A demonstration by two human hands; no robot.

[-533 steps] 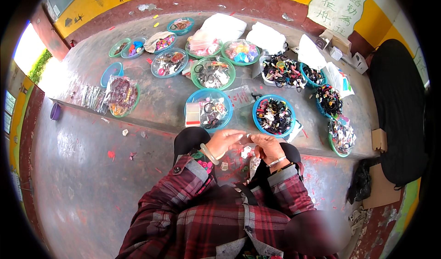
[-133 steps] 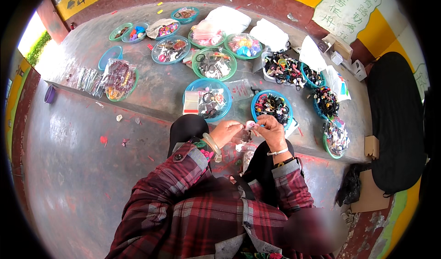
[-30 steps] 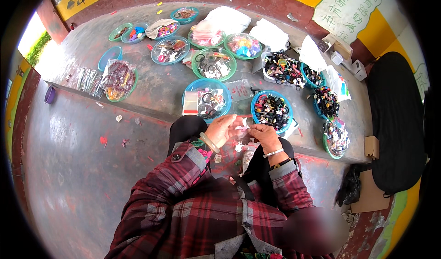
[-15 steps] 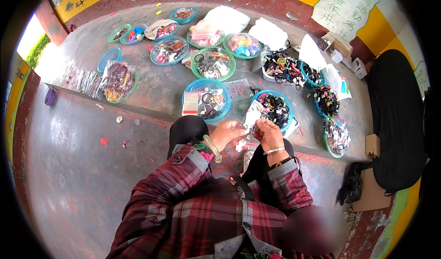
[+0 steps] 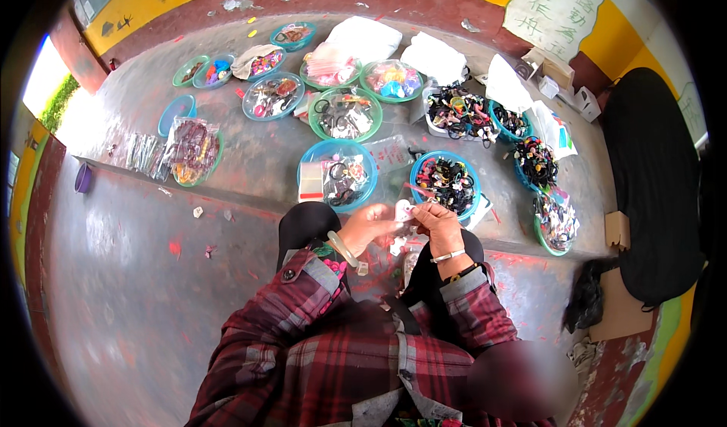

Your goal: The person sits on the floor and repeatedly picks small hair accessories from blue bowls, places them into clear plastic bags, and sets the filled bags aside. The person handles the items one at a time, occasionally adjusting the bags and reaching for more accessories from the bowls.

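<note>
My left hand (image 5: 369,229) and my right hand (image 5: 441,230) meet in front of my knees, fingers pinched together. Between the fingertips is a small, pale white card-like piece (image 5: 403,210); its exact kind is too small to make out. Both hands grip it. Just beyond the right hand stands a blue basket (image 5: 477,190) of dark hair ties with colourful trims. Beyond the left hand, another blue basket (image 5: 307,154) holds bagged black hair ties and a stack of pale cards (image 5: 311,179).
On the raised ledge stand several more baskets, including a green basket (image 5: 379,120) of hair ties. White sacks (image 5: 365,37) lie behind. To the left are bagged beads (image 5: 193,145) and a purple cup (image 5: 85,178). A long black object (image 5: 653,192) lies at the right.
The larger white piece and clear plastic at my fingertips no longer show; a smaller pale piece is there now. My hands stay close together. The view has shifted slightly.
</note>
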